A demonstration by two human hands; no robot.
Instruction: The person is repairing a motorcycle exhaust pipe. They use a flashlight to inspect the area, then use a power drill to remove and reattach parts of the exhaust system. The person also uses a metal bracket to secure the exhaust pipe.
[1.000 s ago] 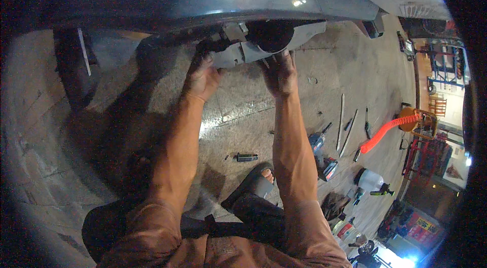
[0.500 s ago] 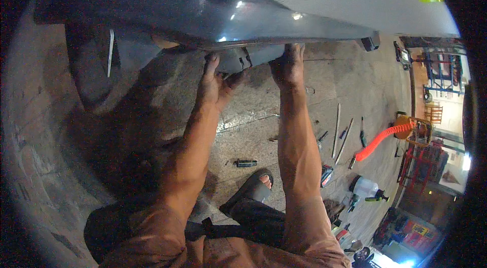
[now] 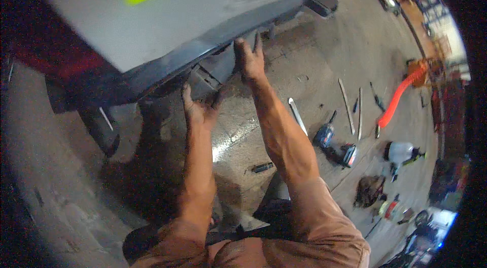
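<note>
Left hand [image 3: 201, 113] and right hand [image 3: 251, 65], fingers [image 3: 217, 99] wide, at a smooth, slotted grey panel [image 3: 225, 65]

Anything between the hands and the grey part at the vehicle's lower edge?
Nothing visible: the left hand and right hand are both at the grey part, no other object in between. The vehicle's dark lower edge runs just above it in view; what lies behind is hidden.
</note>
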